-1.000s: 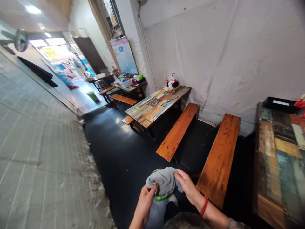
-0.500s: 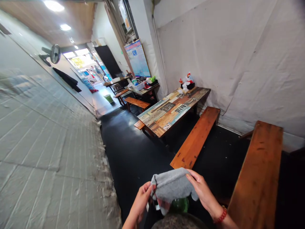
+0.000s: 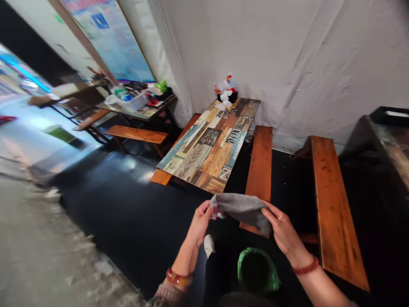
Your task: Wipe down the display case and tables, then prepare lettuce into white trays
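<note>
A grey cloth (image 3: 241,207) is stretched between my two hands, sagging a little toward the right. My left hand (image 3: 200,221) pinches its left end, where a bit of pink shows. The right end is gripped between the thumb and fingers of my right hand (image 3: 278,226), and a loose corner hangs beside that hand. Below the cloth, a green-rimmed bin (image 3: 275,277) stands on the floor by my legs. Beyond the cloth is a wooden bench (image 3: 259,164), partly covered by it from this angle.
A patchwork-patterned table (image 3: 194,157) holds a black container with packets (image 3: 227,94) at its wall end. Another bench (image 3: 334,209) stands on the right. Farther left, a white plastic basket (image 3: 136,102) sits on a second table. A rough wall edge (image 3: 96,260) runs along the lower left.
My view has swung to the right and downward, bringing the table closer. The cloth is still in both hands, held higher in the picture, and the bin shows more fully.
</note>
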Demonstrator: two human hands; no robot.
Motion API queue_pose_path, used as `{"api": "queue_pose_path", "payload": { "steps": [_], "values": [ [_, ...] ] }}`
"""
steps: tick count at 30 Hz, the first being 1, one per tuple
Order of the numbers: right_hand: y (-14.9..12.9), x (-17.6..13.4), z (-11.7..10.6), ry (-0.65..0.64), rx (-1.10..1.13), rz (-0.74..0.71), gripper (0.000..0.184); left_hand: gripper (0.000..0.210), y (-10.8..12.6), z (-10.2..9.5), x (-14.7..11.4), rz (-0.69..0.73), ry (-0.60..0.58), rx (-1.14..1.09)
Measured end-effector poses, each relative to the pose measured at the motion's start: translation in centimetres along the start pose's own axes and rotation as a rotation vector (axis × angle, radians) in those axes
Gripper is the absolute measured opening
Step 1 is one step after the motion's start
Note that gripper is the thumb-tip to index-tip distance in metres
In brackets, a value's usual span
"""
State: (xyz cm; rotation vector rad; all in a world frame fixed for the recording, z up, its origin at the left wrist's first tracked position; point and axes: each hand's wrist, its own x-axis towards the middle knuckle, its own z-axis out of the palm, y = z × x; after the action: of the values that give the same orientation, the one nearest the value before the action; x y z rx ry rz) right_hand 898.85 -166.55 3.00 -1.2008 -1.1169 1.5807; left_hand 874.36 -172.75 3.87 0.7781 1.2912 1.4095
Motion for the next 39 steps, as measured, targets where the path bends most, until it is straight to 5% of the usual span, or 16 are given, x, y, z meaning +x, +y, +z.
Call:
{"api": "queue_pose_path", "payload": {
  "steps": [4, 7, 10, 15, 20, 24, 28, 32, 35, 39],
  "values": [
    [-2.3, 6.4, 9.1, 0.088, -0.107, -0.230, 0.043, 0.034, 2.6, -7.5, 7.5, 0.097, 0.022, -0.001],
    [-2.2, 10.5, 12.9, 0.104, -0.262, -0.271, 0.046, 0.054, 1.7, -11.9, 9.9, 0.032, 0.118, 0.002],
    [0.0, 11.9, 13.9, 0.139, -0.386, -0.200, 0.051, 0.058, -0.9, -15.6, 9.2, -0.109, 0.213, 0.038],
    [5.2, 10.0, 12.7, 0.106, -0.543, -0.137, 0.051, 0.059, -4.6, -19.7, 6.2, -0.359, 0.248, 0.059],
    [8.1, 9.5, 12.7, 0.093, -0.627, -0.128, 0.048, 0.062, -4.0, -19.6, 7.4, -0.398, 0.215, 0.109],
    [8.2, 12.0, 15.7, -0.022, -0.758, -0.245, 0.051, 0.070, -2.5, -18.6, 9.9, -0.381, 0.167, 0.130],
    [7.5, 16.0, 20.4, -0.245, -1.056, -0.397, 0.061, 0.073, -3.1, -17.9, 12.5, -0.406, 0.178, 0.148],
    [7.6, 21.9, 23.3, -0.598, -1.172, -0.561, 0.058, 0.083, -4.6, -16.4, 16.9, -0.480, 0.230, 0.164],
    [8.8, 27.9, 22.4, -0.804, -1.160, -0.585, 0.051, 0.081, -5.0, -14.4, 21.4, -0.532, 0.234, 0.165],
    [9.3, 36.5, 18.5, -1.016, -1.169, -0.583, 0.048, 0.078, -4.5, -11.8, 27.0, -0.552, 0.263, 0.099]
  ]
}}
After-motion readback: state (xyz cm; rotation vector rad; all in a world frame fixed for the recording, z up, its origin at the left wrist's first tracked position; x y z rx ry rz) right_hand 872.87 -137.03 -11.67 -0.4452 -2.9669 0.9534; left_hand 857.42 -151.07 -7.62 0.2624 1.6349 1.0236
